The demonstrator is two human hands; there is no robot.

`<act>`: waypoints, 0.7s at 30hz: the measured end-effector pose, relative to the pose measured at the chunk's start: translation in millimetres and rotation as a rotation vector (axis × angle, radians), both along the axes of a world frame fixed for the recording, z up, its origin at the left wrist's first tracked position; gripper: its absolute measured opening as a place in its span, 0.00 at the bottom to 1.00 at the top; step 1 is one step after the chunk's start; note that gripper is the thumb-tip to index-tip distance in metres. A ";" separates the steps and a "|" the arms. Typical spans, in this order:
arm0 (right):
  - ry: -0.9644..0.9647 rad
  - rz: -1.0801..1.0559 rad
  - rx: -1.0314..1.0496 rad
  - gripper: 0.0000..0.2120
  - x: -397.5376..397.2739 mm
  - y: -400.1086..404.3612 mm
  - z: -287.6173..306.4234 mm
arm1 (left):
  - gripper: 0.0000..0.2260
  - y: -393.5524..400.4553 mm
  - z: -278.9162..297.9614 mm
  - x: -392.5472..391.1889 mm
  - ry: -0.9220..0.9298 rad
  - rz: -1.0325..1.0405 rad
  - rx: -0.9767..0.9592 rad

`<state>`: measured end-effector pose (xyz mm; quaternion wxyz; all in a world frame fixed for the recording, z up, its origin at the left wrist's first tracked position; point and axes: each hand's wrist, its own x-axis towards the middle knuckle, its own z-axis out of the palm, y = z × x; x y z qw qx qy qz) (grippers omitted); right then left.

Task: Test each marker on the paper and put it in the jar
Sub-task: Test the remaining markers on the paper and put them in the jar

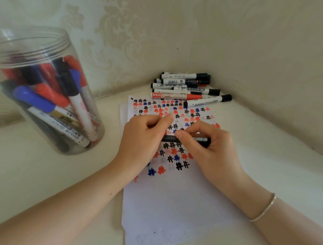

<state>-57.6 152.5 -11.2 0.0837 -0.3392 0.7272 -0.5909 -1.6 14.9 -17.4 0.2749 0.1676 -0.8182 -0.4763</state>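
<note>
A white paper (171,204) covered in red, blue and black hash marks lies on the table. Over its middle both hands hold one black marker (201,139) sideways. My left hand (144,139) grips its left end, which is hidden in the fingers. My right hand (211,144) pinches the barrel with thumb and fingers. A clear plastic jar (44,89) stands at the left, open on top, with several red, blue and black markers inside. A pile of several markers (187,86) lies in the far corner behind the paper.
Patterned walls meet in a corner just behind the marker pile. A thin bracelet (266,208) is on the right wrist. The cream tabletop (277,155) stretches right of the paper and between jar and paper.
</note>
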 end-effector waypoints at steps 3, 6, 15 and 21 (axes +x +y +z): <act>-0.021 -0.019 0.012 0.10 -2.4 -0.8 1.1 | 0.21 0.8 2.2 -2.2 -0.008 -0.013 0.031; -0.051 -0.081 0.021 0.11 -8.8 -0.6 3.0 | 0.17 1.7 5.6 -3.2 -0.017 -0.053 0.116; -0.474 -0.160 -0.153 0.10 -21.9 -15.4 47.1 | 0.08 7.1 58.7 5.0 0.141 -0.046 0.667; -0.632 0.050 -0.429 0.15 3.7 -91.2 128.1 | 0.10 -7.9 157.6 27.2 0.467 0.074 -0.026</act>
